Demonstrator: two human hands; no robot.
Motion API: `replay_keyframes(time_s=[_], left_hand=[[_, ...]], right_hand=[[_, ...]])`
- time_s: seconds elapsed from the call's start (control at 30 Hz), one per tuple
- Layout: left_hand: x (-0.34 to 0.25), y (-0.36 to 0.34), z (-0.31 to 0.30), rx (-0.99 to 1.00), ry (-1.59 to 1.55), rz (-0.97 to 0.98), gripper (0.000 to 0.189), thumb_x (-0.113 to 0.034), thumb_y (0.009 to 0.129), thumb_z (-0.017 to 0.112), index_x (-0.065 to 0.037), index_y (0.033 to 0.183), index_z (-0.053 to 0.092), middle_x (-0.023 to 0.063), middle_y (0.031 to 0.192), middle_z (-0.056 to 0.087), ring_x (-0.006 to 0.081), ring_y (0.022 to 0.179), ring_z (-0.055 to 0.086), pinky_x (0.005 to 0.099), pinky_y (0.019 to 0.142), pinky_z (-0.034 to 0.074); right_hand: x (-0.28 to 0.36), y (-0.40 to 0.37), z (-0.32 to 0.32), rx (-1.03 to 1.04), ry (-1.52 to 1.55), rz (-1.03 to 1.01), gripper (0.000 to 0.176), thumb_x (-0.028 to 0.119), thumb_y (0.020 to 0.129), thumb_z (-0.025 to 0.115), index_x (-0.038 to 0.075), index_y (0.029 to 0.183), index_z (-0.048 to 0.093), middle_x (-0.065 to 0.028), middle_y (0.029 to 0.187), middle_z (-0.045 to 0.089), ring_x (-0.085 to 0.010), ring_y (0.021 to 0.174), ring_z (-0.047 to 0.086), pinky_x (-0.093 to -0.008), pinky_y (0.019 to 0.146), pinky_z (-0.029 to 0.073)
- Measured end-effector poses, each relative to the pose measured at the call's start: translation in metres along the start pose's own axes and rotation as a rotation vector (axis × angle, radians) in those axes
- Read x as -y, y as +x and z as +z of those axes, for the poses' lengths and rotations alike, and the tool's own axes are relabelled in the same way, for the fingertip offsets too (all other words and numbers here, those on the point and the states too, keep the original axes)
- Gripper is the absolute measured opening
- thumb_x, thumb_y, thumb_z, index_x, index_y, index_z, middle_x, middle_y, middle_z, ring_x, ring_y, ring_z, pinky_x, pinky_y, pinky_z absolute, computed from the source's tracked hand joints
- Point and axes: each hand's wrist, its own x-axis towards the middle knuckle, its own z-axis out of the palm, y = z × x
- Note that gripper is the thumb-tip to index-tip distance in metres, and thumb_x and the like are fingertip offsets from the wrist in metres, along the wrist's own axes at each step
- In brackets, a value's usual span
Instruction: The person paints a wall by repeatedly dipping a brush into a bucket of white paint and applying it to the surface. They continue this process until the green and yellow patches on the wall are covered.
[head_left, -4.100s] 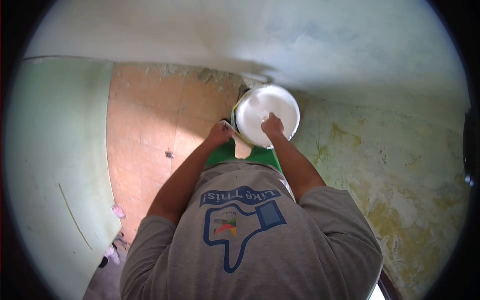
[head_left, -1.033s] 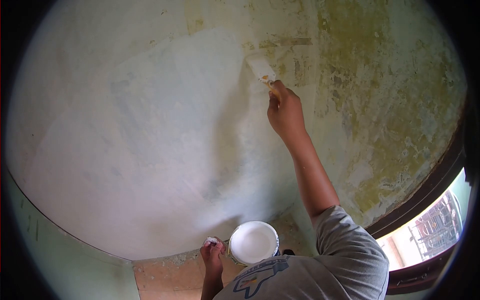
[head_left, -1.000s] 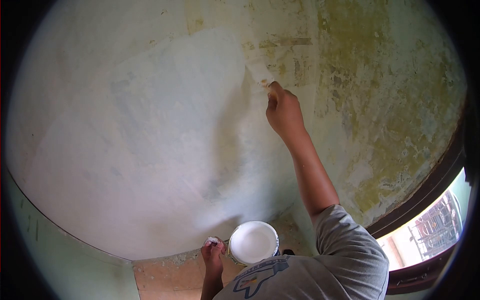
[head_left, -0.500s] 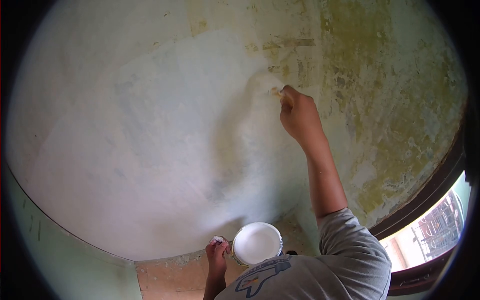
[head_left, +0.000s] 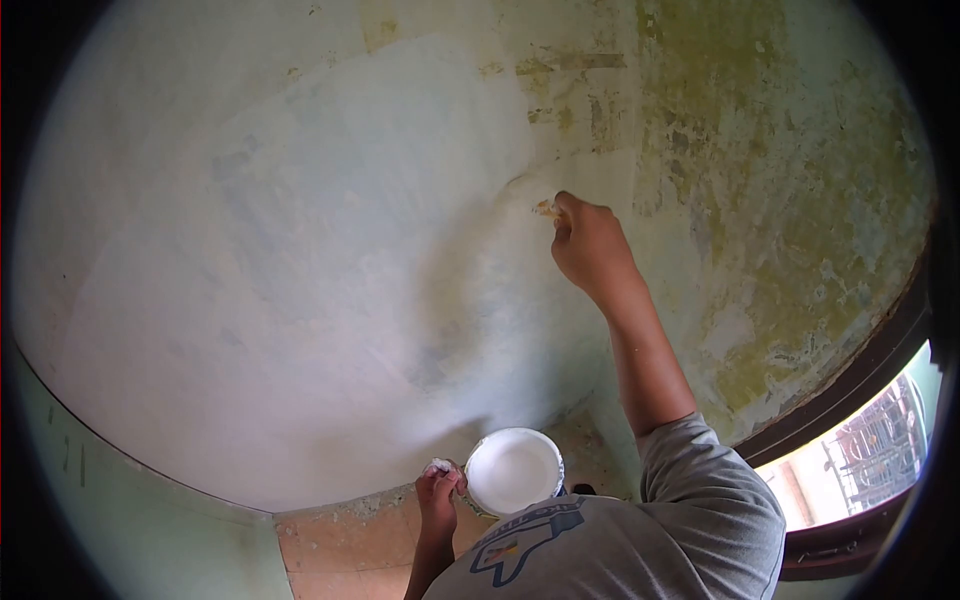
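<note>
Right hand, grip clamped on a brush, coats the wall white — left hand closed on the paint bucket; the stained patch rightward likely needs a fresh load.

White with faint bluish shading is seen over the left and centre of the plastered wall, while its right part is mottled in yellow-green, ochre and pale green. White is shown inside the round plastic paint bucket, and an orange-yellow band on the blurred paintbrush. The grey cotton T-shirt is printed with a blue thumb shape, the near tiled floor is coloured orange-tan, and the wooden window frame at right dark brown.
</note>
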Motion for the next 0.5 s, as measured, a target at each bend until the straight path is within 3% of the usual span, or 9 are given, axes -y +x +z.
replay_keyframes(time_s=[0.23, 0.33, 0.5], left_hand=[[-0.001, 0.002, -0.002, -0.001, -0.089, 0.0, 0.009, -0.007, 0.089, 0.057, -0.005, 0.081, 0.055, 0.0047, 0.072, 0.051, 0.0142, 0.065, 0.048, 0.0289, 0.065, 0.04], [0.002, 0.002, 0.0, 0.001, -0.092, 0.001, 0.008, -0.006, 0.089, 0.057, -0.005, 0.081, 0.054, 0.0046, 0.072, 0.051, 0.0143, 0.066, 0.048, 0.0287, 0.065, 0.039], [0.005, -0.002, -0.001, -0.02, -0.133, -0.009, 0.009, -0.006, 0.089, 0.056, -0.005, 0.081, 0.054, 0.0042, 0.071, 0.051, 0.0143, 0.065, 0.048, 0.0289, 0.065, 0.039]], right_hand=[[0.025, 0.055, 0.008, -0.344, 0.191, -0.153, 0.023, 0.0, 0.086, 0.059, 0.001, 0.109, 0.062, -0.0272, 0.083, 0.064, -0.0455, 0.079, 0.064, -0.052, 0.07, 0.051], [0.014, 0.05, 0.024, -0.276, 0.14, -0.178, 0.021, -0.001, 0.089, 0.059, 0.002, 0.109, 0.059, -0.0266, 0.079, 0.063, -0.0459, 0.077, 0.061, -0.0495, 0.067, 0.048], [0.004, -0.004, -0.003, 0.034, 0.003, 0.021, 0.026, -0.001, 0.085, 0.06, 0.001, 0.11, 0.062, -0.0263, 0.081, 0.064, -0.0462, 0.077, 0.063, -0.0513, 0.068, 0.051]])
